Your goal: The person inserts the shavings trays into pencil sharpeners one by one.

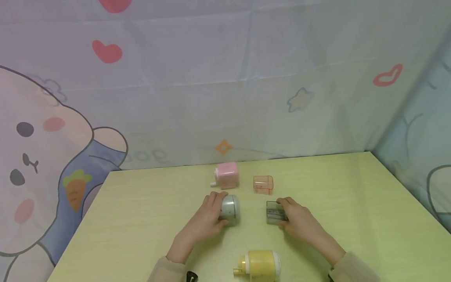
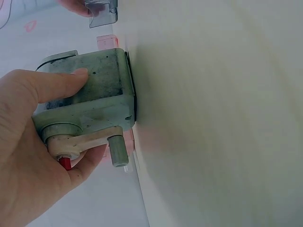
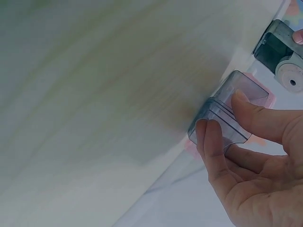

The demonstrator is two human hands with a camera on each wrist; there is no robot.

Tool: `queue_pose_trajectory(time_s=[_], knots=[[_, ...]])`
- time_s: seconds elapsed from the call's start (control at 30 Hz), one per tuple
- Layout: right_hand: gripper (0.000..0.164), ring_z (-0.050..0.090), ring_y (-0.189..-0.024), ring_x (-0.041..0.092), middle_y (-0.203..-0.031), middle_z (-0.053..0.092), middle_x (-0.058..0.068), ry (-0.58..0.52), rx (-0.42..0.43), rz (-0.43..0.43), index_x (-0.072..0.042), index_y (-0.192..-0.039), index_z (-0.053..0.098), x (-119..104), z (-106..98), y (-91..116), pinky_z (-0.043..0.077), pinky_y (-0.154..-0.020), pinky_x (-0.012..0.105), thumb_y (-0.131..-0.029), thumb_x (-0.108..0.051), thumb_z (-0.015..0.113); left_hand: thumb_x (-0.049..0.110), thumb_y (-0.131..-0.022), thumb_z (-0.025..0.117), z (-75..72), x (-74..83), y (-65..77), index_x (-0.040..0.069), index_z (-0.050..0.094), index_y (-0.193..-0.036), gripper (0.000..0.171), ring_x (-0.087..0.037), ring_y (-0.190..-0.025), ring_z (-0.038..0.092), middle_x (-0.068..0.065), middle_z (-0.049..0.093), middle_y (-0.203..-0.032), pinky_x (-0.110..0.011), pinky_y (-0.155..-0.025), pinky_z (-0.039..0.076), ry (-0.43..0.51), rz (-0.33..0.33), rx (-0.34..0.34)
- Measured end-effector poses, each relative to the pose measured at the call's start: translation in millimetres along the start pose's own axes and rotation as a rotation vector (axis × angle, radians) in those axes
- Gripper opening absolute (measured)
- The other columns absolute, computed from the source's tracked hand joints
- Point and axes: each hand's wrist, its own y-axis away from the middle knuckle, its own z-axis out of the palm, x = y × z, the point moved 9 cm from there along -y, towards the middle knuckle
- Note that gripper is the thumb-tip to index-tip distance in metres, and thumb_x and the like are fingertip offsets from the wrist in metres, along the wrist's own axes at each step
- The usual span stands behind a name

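A pale cartoon-printed cloth (image 1: 218, 78) backs the yellow-green bench (image 1: 141, 219) on my head feed. Near the bench's middle, my left hand (image 1: 204, 221) has its grip around the grey-green sharpener (image 1: 230, 209), whose crank (image 2: 87, 140) end faces left, the opposite end right. My right hand (image 1: 303, 223) has its grip pinching the clear grey container (image 1: 273, 213), right of the sharpener and apart, its long axis roughly side to side.

Pale wood-grain tabletop (image 1: 352, 196) bears a pink crank sharpener (image 1: 227, 175), a transparent reddish shavings drawer (image 1: 262, 184) and, nearer, a yellow crank sharpener (image 1: 260, 263).
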Motion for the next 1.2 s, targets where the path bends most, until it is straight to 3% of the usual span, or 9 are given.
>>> queue_pose_trajectory(time_s=[0.8,1.2], knots=[[0.058,0.057,-0.088,0.032,-0.116,0.055,0.024,-0.008,0.001,-0.024,0.009,-0.117,0.049,-8,3,-1,0.054,-0.074,0.045,-0.065,-0.001,0.072,0.016,-0.073,0.071,3.3,8.7,-5.8,0.003,0.03,-0.131,0.073,-0.021,-0.1,0.04,-0.011,0.045,-0.111,-0.038,-0.086,0.047,0.005,0.018,-0.006],[0.06,0.056,-0.07,0.019,-0.117,0.054,0.025,-0.007,-0.007,-0.022,0.009,-0.118,0.048,-11,8,-3,0.055,-0.07,0.04,-0.065,-0.002,0.074,0.016,-0.072,0.071,9.3,8.3,-8.6,0.003,0.03,-0.131,0.073,-0.021,-0.099,0.04,-0.009,0.045,-0.11,-0.036,-0.085,0.047,-0.001,0.026,-0.006]])
